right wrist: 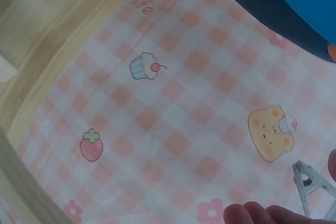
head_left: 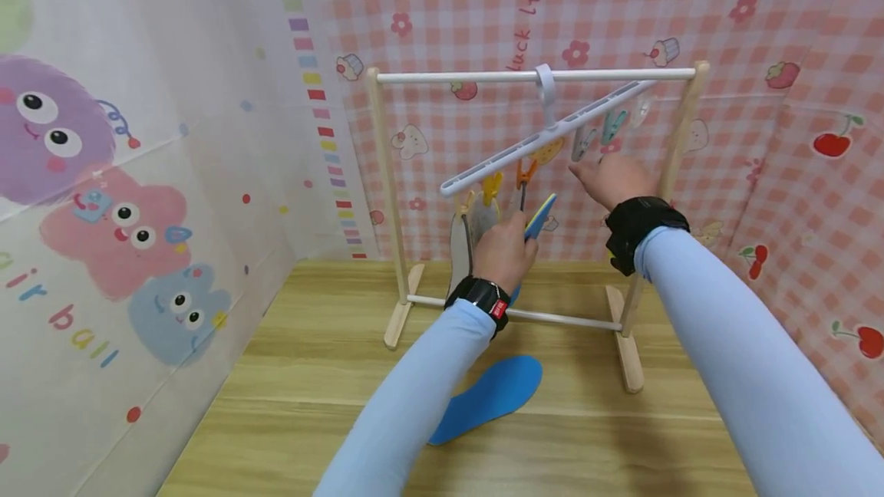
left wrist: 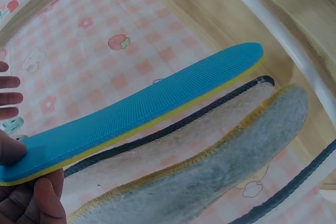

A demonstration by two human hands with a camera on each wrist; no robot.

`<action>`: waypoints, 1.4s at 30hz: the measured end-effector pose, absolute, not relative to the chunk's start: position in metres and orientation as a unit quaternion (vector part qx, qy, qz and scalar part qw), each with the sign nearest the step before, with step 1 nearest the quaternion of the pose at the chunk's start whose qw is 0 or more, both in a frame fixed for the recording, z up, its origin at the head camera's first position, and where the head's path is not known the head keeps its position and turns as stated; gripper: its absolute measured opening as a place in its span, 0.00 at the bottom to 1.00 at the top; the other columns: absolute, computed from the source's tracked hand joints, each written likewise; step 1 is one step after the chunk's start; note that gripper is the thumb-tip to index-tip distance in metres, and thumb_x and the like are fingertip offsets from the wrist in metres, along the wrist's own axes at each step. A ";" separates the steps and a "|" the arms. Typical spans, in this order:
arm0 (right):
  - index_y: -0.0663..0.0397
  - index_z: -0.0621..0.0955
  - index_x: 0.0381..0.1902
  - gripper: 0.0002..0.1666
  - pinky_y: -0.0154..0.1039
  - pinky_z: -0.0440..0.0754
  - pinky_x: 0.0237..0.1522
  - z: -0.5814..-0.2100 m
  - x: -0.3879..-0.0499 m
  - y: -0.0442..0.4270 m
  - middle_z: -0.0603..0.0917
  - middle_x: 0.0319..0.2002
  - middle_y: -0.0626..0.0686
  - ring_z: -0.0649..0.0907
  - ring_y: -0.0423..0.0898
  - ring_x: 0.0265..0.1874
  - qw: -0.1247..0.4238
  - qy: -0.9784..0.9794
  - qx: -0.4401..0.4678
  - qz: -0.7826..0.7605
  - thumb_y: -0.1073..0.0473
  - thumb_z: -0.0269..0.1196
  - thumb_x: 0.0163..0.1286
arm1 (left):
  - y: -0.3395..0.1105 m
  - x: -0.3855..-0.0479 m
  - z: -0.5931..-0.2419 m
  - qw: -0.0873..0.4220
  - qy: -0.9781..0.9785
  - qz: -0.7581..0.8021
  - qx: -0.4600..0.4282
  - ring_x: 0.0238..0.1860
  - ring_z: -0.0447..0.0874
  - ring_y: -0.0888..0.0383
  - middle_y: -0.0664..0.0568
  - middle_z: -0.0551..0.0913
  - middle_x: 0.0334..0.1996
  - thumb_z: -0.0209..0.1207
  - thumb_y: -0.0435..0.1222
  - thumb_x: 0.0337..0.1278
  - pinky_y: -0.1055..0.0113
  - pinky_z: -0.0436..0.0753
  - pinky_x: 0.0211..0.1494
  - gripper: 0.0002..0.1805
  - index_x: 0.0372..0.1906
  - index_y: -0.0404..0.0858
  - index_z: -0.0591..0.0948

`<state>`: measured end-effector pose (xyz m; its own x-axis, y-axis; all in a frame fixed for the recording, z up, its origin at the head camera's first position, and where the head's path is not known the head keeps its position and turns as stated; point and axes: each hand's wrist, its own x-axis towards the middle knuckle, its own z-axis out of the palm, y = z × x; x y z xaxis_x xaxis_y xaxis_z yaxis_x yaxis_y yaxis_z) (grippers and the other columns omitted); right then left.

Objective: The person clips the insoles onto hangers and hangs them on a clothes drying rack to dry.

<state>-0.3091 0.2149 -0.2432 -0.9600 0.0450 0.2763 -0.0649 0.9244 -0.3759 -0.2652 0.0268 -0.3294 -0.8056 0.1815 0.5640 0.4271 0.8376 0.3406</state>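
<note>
My left hand (head_left: 506, 253) grips one end of a blue insole (left wrist: 136, 100) with a yellow edge, the thumb on its top face. Past the hand, several insoles hang from clips: a grey fuzzy insole (left wrist: 226, 163) and a pale, dark-edged insole (left wrist: 173, 140) show in the left wrist view. My right hand (head_left: 618, 182) is raised by the hanger's right half, close to a grey clip (head_left: 583, 144). In the right wrist view its fingertips (right wrist: 252, 214) are apart from that clip. A second blue insole (head_left: 493, 397) lies on the table.
A white clip hanger (head_left: 497, 162) tilts, right end high, on the top bar (head_left: 456, 77) of a wooden rack. A yellow clip (head_left: 492, 188), an orange clip (head_left: 526, 172) and a teal clip (head_left: 613, 127) hang from it. Patterned cloth (head_left: 753, 167) covers the walls.
</note>
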 end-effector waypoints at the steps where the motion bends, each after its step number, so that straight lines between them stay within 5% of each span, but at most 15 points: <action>1: 0.69 0.82 0.36 0.46 0.47 0.72 0.21 -0.241 -0.311 0.216 0.77 0.19 0.61 0.79 0.58 0.20 0.138 -0.970 -0.002 0.202 0.27 0.46 0.71 | 0.028 -0.266 -0.329 0.267 -0.921 -0.230 -0.164 0.23 0.79 0.57 0.52 0.82 0.26 0.62 0.37 0.63 0.63 0.75 0.24 0.07 0.43 0.41 0.80; 16: 0.62 0.83 0.33 0.45 0.47 0.69 0.22 -0.234 -0.332 0.223 0.75 0.17 0.57 0.76 0.56 0.22 0.140 -0.960 -0.018 0.243 0.25 0.46 0.69 | 0.046 -0.276 -0.323 0.294 -0.920 -0.218 -0.139 0.24 0.82 0.59 0.54 0.83 0.27 0.64 0.39 0.63 0.66 0.76 0.23 0.07 0.40 0.41 0.79; 28: 0.60 0.85 0.45 0.47 0.49 0.72 0.28 -0.229 -0.339 0.222 0.84 0.42 0.67 0.79 0.59 0.30 0.155 -0.954 -0.003 0.258 0.24 0.42 0.71 | 0.055 -0.284 -0.330 0.293 -0.923 -0.212 -0.133 0.24 0.81 0.61 0.55 0.81 0.27 0.62 0.41 0.66 0.68 0.76 0.23 0.07 0.39 0.42 0.79; 42: 0.61 0.86 0.31 0.38 0.43 0.67 0.20 -0.229 -0.332 0.200 0.75 0.15 0.54 0.74 0.52 0.19 0.184 -0.951 0.004 0.249 0.32 0.49 0.73 | 0.049 -0.292 -0.329 0.306 -0.926 -0.190 -0.115 0.24 0.84 0.56 0.54 0.84 0.25 0.66 0.41 0.61 0.63 0.79 0.26 0.08 0.39 0.43 0.80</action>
